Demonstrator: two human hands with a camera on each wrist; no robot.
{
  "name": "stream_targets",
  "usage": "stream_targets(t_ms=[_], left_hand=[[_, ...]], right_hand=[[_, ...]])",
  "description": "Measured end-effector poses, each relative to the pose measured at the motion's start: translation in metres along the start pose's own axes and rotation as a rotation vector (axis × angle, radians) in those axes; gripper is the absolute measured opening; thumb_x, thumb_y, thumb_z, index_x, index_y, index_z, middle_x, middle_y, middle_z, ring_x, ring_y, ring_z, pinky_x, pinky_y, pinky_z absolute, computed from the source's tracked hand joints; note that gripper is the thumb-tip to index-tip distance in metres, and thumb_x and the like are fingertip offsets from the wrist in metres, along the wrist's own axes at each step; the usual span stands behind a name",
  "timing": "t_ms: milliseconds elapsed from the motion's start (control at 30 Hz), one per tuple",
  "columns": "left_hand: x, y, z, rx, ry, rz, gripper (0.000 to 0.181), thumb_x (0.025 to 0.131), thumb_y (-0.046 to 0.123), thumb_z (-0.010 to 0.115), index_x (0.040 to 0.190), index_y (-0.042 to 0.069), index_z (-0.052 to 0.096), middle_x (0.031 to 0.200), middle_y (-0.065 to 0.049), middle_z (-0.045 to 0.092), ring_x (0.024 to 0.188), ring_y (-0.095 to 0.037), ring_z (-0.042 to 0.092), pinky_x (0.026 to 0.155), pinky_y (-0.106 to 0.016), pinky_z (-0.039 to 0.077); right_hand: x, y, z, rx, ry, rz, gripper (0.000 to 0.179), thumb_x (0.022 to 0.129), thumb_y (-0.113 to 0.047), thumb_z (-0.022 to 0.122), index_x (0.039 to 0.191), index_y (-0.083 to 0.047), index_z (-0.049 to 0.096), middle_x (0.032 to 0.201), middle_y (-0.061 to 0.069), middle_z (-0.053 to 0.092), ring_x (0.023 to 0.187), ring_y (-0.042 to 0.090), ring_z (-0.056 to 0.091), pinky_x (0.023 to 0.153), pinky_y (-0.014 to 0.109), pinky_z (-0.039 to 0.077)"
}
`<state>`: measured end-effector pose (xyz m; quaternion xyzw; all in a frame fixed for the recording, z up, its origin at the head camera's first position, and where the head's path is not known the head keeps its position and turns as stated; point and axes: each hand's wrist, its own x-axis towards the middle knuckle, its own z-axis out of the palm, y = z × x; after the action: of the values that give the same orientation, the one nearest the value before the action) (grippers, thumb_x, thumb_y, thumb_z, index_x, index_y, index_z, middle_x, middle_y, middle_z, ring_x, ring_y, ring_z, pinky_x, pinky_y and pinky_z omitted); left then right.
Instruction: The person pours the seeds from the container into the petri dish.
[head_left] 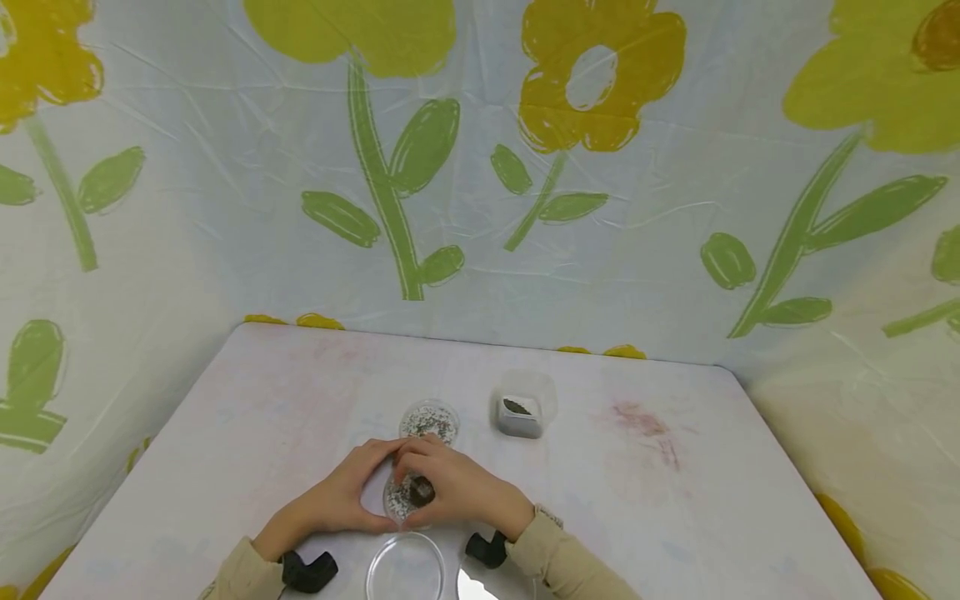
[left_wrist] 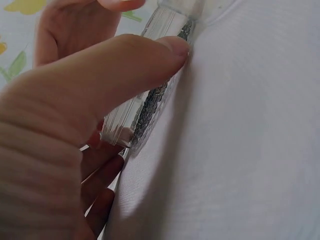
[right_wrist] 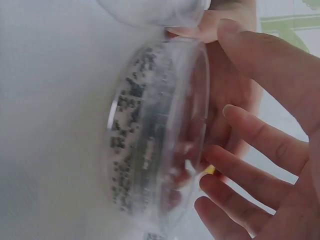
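A round clear dish with white material and dark granules stands between both hands in the head view. My left hand holds it by the side wall, thumb near and fingers beyond; the left wrist view shows the thumb pressed along the dish wall. Over the dish arches my right hand, fingers spread and loosely bent around its rim. In the right wrist view these fingers stand close to the clear rim, gripping nothing that I can make out. A dark patch inside the dish is unclear, perhaps a reflection.
Beyond the hands sits a second round dish with similar speckled contents. A small clear box holding dark material is to its right. Toward the front edge lie a clear round lid and another shiny round piece, partly under the right forearm.
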<state>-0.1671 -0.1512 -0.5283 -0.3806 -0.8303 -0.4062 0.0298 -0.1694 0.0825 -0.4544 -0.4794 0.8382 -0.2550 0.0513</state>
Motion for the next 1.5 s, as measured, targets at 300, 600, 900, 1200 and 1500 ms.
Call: stream_targets(t_ms=[300,600,900,1200,1500], left_hand=[[-0.001,0.003,-0.01,-0.158,-0.067,-0.067,0.096,0.075,0.041,0.086,0.153,0.022,0.034,0.148,0.004,0.043,0.136,-0.018,0.039,0.112,-0.028,0.03],[-0.006,0.009,-0.017,-0.182,-0.101,-0.07,0.091,0.079,0.039,0.083,0.153,0.014,0.035,0.149,-0.001,0.044,0.137,-0.022,0.04,0.111,-0.022,0.028],[-0.03,0.02,-0.014,-0.181,-0.033,-0.091,0.084,0.076,0.035,0.087,0.143,0.012,0.044,0.127,0.001,0.053,0.113,-0.014,0.048,0.094,-0.022,0.038],[-0.058,0.033,0.007,-0.114,0.062,0.233,0.084,0.07,0.041,0.089,0.134,0.004,0.049,0.129,-0.004,0.051,0.115,-0.017,0.046,0.092,-0.028,0.041],[-0.06,0.037,0.03,0.18,0.133,0.266,0.085,0.074,0.068,0.073,0.135,0.011,0.056,0.127,0.004,0.051,0.106,-0.01,0.046,0.076,-0.026,0.036]], right_hand=[[-0.009,-0.004,-0.024,0.047,0.07,0.014,0.039,0.079,-0.027,0.085,0.108,-0.012,0.064,0.13,0.005,0.057,0.126,0.014,0.046,0.105,0.027,0.039],[-0.023,0.003,-0.052,0.138,0.22,0.04,0.031,0.085,-0.024,0.08,0.109,-0.017,0.063,0.129,-0.002,0.057,0.123,0.015,0.048,0.104,0.035,0.042],[-0.046,0.031,-0.078,0.18,0.513,0.025,0.032,0.085,-0.01,0.079,0.113,-0.017,0.064,0.126,0.005,0.062,0.121,0.022,0.055,0.101,0.041,0.044],[-0.085,0.082,-0.082,0.54,0.861,0.137,0.061,0.086,0.012,0.068,0.141,0.006,0.04,0.147,0.024,0.041,0.138,0.038,0.034,0.115,0.041,0.027],[-0.115,0.127,-0.058,0.88,0.725,0.35,0.103,0.077,0.015,0.072,0.155,-0.002,0.007,0.16,0.024,0.016,0.149,0.036,0.011,0.119,0.05,0.005]])
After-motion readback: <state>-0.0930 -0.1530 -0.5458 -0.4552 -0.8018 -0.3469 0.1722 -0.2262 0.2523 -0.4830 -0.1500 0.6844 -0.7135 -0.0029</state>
